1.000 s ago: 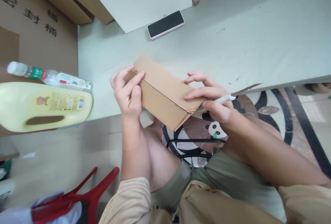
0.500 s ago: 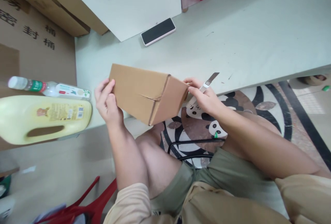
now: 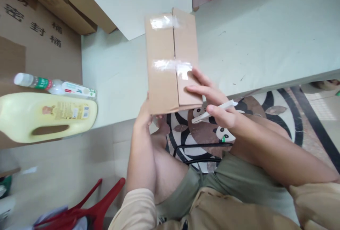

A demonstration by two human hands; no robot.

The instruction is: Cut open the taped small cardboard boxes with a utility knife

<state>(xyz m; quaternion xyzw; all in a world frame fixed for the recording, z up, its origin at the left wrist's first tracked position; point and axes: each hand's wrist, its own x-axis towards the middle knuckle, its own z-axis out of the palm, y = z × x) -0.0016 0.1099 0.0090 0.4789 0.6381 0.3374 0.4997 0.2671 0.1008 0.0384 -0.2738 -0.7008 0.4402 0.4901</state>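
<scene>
A brown cardboard box (image 3: pixel 162 92) is held up over the table edge, its seamed face with two strips of shiny clear tape (image 3: pixel 163 64) turned toward me. My left hand (image 3: pixel 144 116) grips it from below at the lower left corner, with most of the fingers hidden behind it. My right hand (image 3: pixel 225 119) holds a white utility knife (image 3: pixel 203 116) between thumb and palm. Two fingers of that hand reach out to the right flap of the box, near the lower tape strip. The knife's blade is blurred and hard to make out, pointing away to the right.
On the left a pale yellow jug (image 3: pixel 21 113) and a clear bottle (image 3: pixel 55 85) lie near the table edge (image 3: pixel 111 119). Large cardboard boxes (image 3: pixel 39 53) and a white panel (image 3: pixel 127 7) stand behind. A red chair (image 3: pixel 106 201) is at lower left.
The box has been turned and raised so that its taped face shows, and it now covers the phone. My left hand moved right and under it; my right hand shifted onto its flap, knife still held.
</scene>
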